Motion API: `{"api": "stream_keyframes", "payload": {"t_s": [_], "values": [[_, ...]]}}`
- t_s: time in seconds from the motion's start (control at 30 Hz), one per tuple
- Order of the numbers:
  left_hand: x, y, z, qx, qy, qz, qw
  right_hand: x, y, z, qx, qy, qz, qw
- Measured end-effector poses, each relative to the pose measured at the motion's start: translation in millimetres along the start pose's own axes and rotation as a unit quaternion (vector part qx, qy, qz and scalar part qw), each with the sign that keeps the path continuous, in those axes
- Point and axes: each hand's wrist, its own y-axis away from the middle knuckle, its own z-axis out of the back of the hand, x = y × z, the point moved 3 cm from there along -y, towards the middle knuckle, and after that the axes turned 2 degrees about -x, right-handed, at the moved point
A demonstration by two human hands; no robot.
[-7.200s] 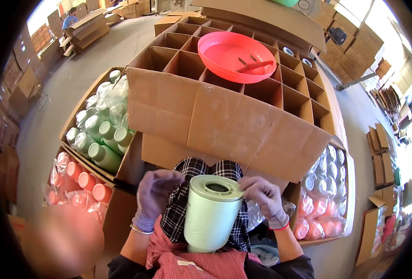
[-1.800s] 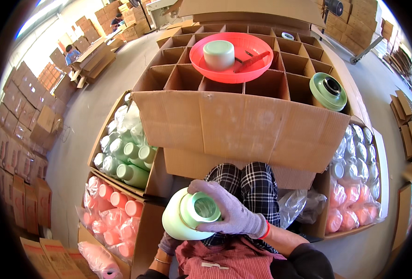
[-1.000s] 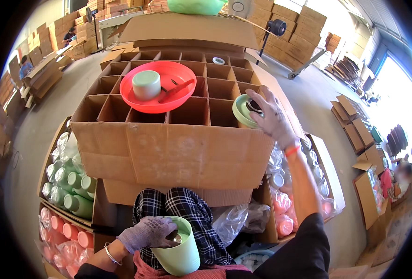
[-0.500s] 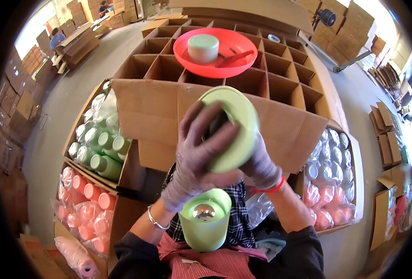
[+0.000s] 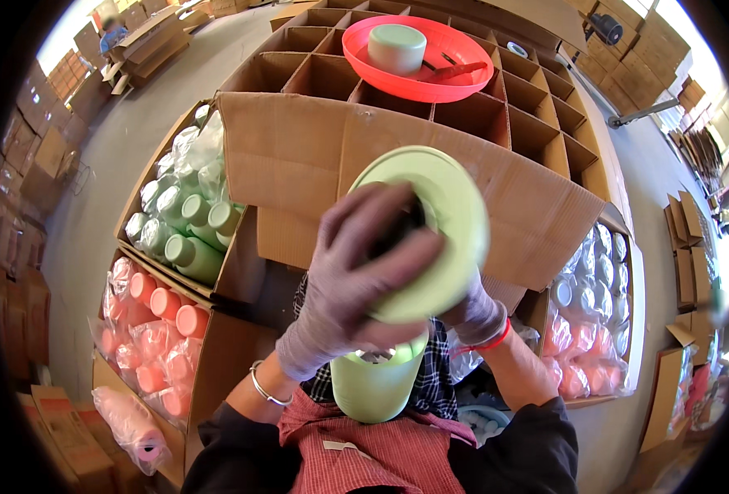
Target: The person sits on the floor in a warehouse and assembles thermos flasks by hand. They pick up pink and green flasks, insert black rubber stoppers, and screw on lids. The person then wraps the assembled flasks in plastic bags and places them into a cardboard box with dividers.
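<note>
A pale green, wide round lid-like piece is held up above my lap, tilted, with a dark part at its centre. My left hand, in a thin greyish glove, has its fingers curled over that dark centre; they are smeared by motion. Behind the piece, my gloved right hand grips it from the right and below, its fingers mostly hidden. A pale green cylindrical container stands on my lap under the hands; a shiny metal part shows at its partly covered mouth.
Ahead stands a large cardboard box with divider cells. A red round tray rests on it, holding a green cup and a red-handled tool. Boxes of wrapped green bottles, pink bottles and grey bottles flank me.
My view has shifted, so the box and tray sit higher and farther right. The round piece has turned to show more of its face, and my left fingers have moved across its centre.
</note>
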Motion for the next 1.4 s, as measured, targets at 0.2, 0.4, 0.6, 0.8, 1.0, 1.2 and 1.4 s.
{"api": "stream_keyframes", "payload": {"t_s": [0.2,0.4,0.6,0.8,1.0,1.2,1.4], "values": [[23.8,25.1,8.5,0.125,0.062,-0.016,0.990,-10.4,20.5,36.1,-0.006,-0.018,-0.355,0.935],[49.7,83.6,-8.0,0.271,0.221,0.017,0.937,-24.1,54.6,22.2,-0.066,0.031,-0.211,0.975],[51.3,83.1,-20.0,0.327,0.259,0.050,0.907,-15.9,60.0,-10.3,0.013,0.089,-0.116,0.989],[40.0,97.5,-17.8,0.335,0.190,-0.005,0.923,-25.7,69.2,-22.4,0.055,0.144,-0.084,0.984],[14.7,106.1,-1.8,0.259,0.198,0.115,0.938,-53.6,48.2,-20.3,0.207,0.052,-0.052,0.976],[26.3,175.2,-60.7,0.083,0.306,0.448,0.836,49.4,112.0,16.8,0.147,0.455,-0.089,0.874],[19.8,183.1,-47.0,0.215,0.361,0.586,0.692,70.8,175.7,29.4,0.151,0.435,-0.168,0.871]]}}
